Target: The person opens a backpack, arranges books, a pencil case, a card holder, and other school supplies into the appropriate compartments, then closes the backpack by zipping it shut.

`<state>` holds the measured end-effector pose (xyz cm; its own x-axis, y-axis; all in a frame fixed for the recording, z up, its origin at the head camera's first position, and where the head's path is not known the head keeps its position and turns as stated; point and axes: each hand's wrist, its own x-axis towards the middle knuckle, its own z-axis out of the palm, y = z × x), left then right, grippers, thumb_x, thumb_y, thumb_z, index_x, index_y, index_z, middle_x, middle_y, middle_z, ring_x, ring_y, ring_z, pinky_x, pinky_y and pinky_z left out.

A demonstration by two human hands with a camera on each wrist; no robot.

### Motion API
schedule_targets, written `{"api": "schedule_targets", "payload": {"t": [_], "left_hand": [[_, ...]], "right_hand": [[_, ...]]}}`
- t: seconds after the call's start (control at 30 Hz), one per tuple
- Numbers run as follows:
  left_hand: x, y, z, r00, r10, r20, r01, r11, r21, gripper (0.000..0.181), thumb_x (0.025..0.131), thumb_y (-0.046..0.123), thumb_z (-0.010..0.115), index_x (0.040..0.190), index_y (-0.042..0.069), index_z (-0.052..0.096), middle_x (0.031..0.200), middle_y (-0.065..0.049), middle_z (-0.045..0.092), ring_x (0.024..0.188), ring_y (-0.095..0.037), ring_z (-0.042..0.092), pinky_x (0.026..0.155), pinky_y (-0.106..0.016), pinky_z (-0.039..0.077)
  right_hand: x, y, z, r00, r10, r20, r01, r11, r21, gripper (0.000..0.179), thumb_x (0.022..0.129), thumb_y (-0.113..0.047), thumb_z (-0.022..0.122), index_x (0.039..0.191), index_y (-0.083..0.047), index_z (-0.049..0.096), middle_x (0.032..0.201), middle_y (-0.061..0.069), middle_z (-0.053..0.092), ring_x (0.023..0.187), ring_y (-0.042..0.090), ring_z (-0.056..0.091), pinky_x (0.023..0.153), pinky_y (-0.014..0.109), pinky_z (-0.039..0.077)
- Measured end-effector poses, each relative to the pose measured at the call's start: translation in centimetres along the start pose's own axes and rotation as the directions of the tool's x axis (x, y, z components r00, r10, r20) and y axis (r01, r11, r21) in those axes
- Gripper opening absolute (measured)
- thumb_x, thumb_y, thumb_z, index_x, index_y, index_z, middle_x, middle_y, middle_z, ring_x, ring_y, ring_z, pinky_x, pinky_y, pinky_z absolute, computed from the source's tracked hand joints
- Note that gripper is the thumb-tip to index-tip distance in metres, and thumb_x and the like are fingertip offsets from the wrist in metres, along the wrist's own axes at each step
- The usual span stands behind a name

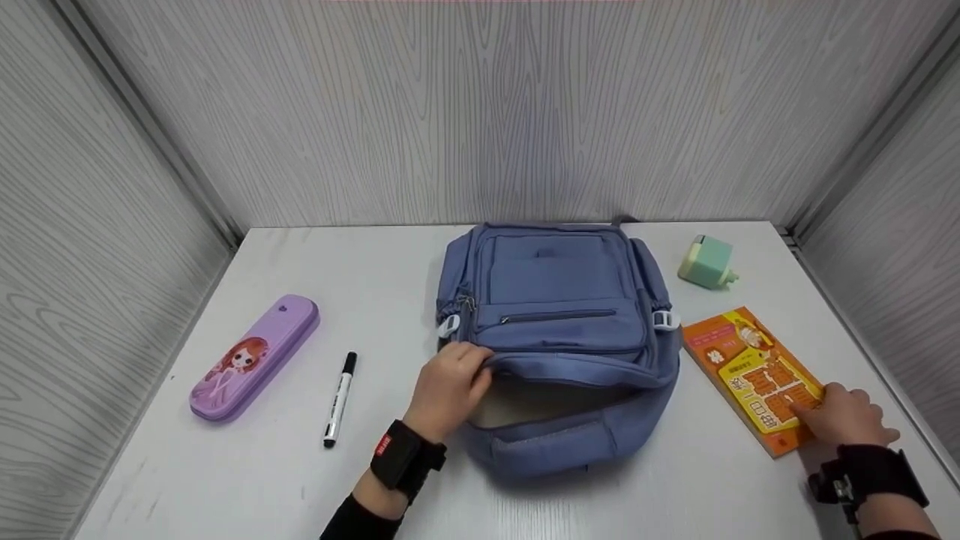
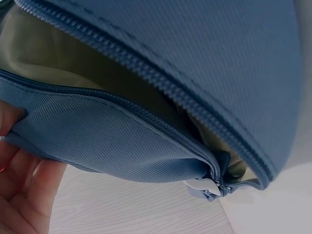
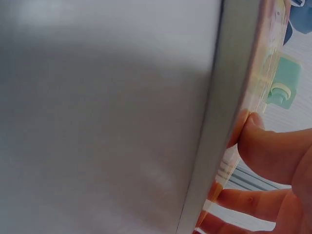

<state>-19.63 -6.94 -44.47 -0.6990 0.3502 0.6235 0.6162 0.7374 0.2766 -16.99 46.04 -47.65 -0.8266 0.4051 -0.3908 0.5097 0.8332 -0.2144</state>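
Observation:
A blue backpack [image 1: 559, 274] lies on the table with its main compartment unzipped and gaping toward me, its pale lining showing. My left hand [image 1: 450, 386] pinches the fabric at the left end of the upper lip of that opening; the left wrist view shows the thumb and fingers on the cloth [image 2: 107, 131] beside the zipper teeth [image 2: 141, 70]. On the right, an orange and yellow book [image 1: 757, 379] lies cover up. My right hand [image 1: 847, 416] grips its near right edge, the thumb [image 3: 268, 151] on the glossy cover and the other fingers curled at the side.
A purple pencil case [image 1: 255, 356] with a cartoon girl lies at the left. Between it and the backpack is a capped black-and-white marker [image 1: 340, 399]. A small green and yellow block-shaped item [image 1: 706, 262] stands behind the book. Grey wood-grain panels [image 1: 487, 112] enclose the white table.

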Motion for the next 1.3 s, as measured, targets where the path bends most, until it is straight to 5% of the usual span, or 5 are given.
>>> {"api": "schedule_targets", "payload": {"t": [0.4,0.63,1.0,1.17,1.3], "left_hand": [[-0.1,-0.1,0.3,0.999,0.021,-0.033,-0.021,1.000,-0.010,0.014,0.081,0.005,0.074,0.094,0.007,0.071,0.086,-0.006,0.068,0.082,-0.021,0.065,0.072,-0.032,0.056],[-0.2,-0.1,0.5,0.999,0.020,-0.030,-0.020,1.000,-0.015,0.015,0.080,0.004,0.075,0.094,0.006,0.071,0.085,-0.006,0.068,0.082,-0.021,0.066,0.073,-0.033,0.056],[-0.3,0.0,0.4,1.000,-0.014,-0.001,0.014,1.000,-0.028,0.015,0.081,0.004,0.074,0.095,0.006,0.072,0.086,-0.006,0.069,0.082,-0.021,0.065,0.073,-0.033,0.056],[-0.3,-0.1,0.4,1.000,-0.019,-0.004,0.019,0.999,-0.026,0.016,0.081,0.003,0.074,0.096,0.006,0.072,0.087,-0.005,0.069,0.083,-0.020,0.065,0.074,-0.033,0.056],[-0.4,-0.2,0.5,1.000,-0.015,-0.008,0.015,1.000,-0.018,0.016,0.081,0.003,0.074,0.097,0.006,0.072,0.088,-0.005,0.069,0.084,-0.020,0.065,0.074,-0.033,0.056]], "right_hand": [[0.5,0.0,-0.9,1.000,-0.006,0.014,0.006,1.000,0.014,0.065,0.089,-0.040,0.068,0.109,0.017,0.046,0.096,0.033,0.046,0.092,0.048,0.043,0.085,0.066,0.035],[0.7,0.2,-1.1,0.996,-0.085,0.031,0.085,0.996,0.004,0.076,0.088,-0.034,0.069,0.130,0.020,0.035,0.109,0.041,0.042,0.099,0.056,0.039,0.088,0.076,0.030],[1.4,-0.1,-1.6,0.975,-0.223,0.009,0.223,0.969,-0.103,0.072,0.083,-0.015,0.072,0.144,0.001,0.037,0.132,0.045,0.035,0.111,0.066,0.035,0.085,0.078,0.030],[0.3,-1.8,-1.1,0.945,-0.306,-0.115,0.295,0.950,-0.098,0.072,0.085,-0.016,0.071,0.146,0.001,0.037,0.135,0.045,0.033,0.114,0.067,0.035,0.084,0.079,0.036],[-1.6,-5.0,-0.1,0.911,-0.376,-0.168,0.382,0.924,0.002,0.073,0.093,-0.028,0.066,0.149,0.002,0.032,0.139,0.047,0.031,0.119,0.066,0.036,0.091,0.077,0.039]]}}
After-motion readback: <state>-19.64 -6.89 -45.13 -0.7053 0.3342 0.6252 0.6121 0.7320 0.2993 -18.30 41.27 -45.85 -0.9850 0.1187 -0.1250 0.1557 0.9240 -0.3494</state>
